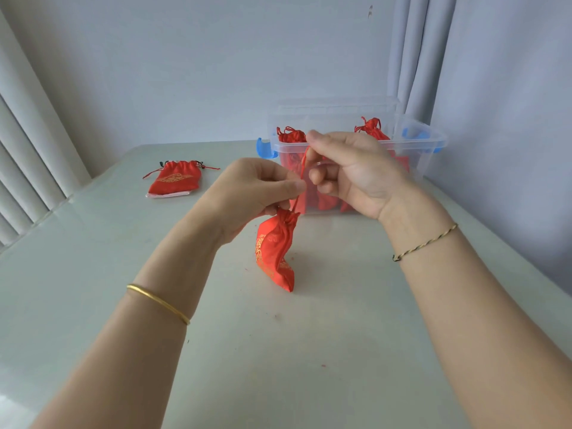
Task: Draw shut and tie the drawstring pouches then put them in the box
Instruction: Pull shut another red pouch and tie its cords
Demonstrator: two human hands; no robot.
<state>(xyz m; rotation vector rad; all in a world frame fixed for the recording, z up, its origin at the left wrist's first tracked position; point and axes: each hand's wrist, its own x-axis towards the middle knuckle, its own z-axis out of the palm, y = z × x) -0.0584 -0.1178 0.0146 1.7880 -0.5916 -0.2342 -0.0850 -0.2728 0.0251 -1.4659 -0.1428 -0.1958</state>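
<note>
A red pouch with gold embroidery (276, 253) hangs above the table in the middle, its mouth gathered tight. My left hand (253, 193) pinches the red drawstring (301, 171) just above the gathered neck. My right hand (349, 171) holds the upper part of the same string, fingers curled round it. Behind the hands stands a clear plastic box (430, 140) with blue latches, and several tied red pouches (291, 136) lie inside it. Another red pouch (175, 179) lies flat at the far left of the table, its mouth loosely gathered.
The pale table (278, 351) runs to a wall at the back. The pouch at the left lies on a pink-white pouch (168, 195). Blinds are on the left, a curtain (411, 57) behind the box on the right.
</note>
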